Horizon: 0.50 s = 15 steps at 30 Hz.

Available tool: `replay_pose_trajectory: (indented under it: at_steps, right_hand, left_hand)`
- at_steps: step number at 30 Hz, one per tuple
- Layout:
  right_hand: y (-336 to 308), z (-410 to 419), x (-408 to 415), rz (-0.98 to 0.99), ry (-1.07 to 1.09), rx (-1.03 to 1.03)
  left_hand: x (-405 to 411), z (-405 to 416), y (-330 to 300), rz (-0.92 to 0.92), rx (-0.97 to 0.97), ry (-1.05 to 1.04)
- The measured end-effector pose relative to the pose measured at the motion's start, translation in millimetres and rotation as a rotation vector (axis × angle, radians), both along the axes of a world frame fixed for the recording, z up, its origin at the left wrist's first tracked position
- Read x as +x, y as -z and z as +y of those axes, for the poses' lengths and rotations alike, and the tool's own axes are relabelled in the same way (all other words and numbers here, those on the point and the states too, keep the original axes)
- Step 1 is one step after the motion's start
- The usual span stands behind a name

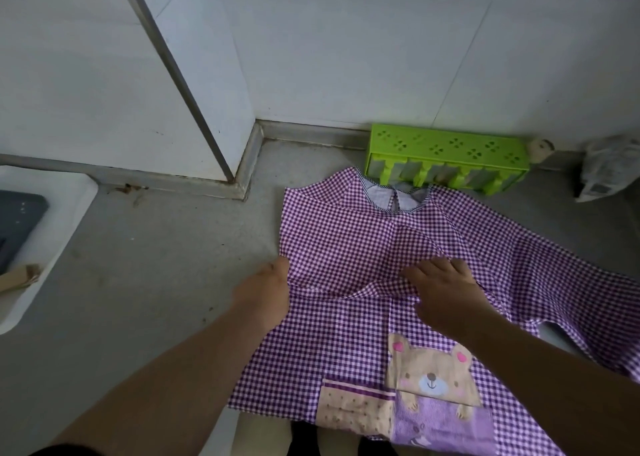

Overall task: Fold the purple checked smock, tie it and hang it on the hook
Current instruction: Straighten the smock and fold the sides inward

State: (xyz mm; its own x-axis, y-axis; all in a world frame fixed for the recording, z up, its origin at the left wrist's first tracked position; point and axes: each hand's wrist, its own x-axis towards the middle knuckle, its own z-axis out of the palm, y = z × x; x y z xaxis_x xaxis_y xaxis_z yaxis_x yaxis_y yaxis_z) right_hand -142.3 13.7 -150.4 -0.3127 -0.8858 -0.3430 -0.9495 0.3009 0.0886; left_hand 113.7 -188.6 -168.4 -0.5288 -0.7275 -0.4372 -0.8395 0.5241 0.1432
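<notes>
the purple checked smock (363, 247) lies spread flat on the grey floor (138, 247), near the wall. its neck points away from the person, toward the green rack (450, 154) by the wall, and its hem with the bear patch (433, 376) points back at the person. so its long way runs from far to near.

the left hand (268, 294) is at the smock's left edge; its fingers are tucked at the cloth and i cannot tell their shape. the right hand (446, 293) lies flat with straight fingers, pressing the middle, likely to hold the cloth still for a fold.
</notes>
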Motion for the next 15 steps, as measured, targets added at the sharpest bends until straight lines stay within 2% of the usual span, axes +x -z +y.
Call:
replay_pose_trajectory:
  at_steps: [6,10,12,15]
  right_hand:
    - [9,12,-13,0.152,-0.054,-0.089]
    - [8,12,-25,0.15,-0.11,-0.105]
    - [7,15,-25,0.085,-0.164,0.041]
    - [5,19,-22,-0.059,-0.16,0.157]
  left_hand:
    - [7,-10,-8,0.026,0.087,-0.253]
    - [18,-20,-3,-0.007,0.082,-0.278]
    - [23,-24,3,-0.017,-0.04,-0.069]
    - [22,-27,8,0.087,-0.178,0.449]
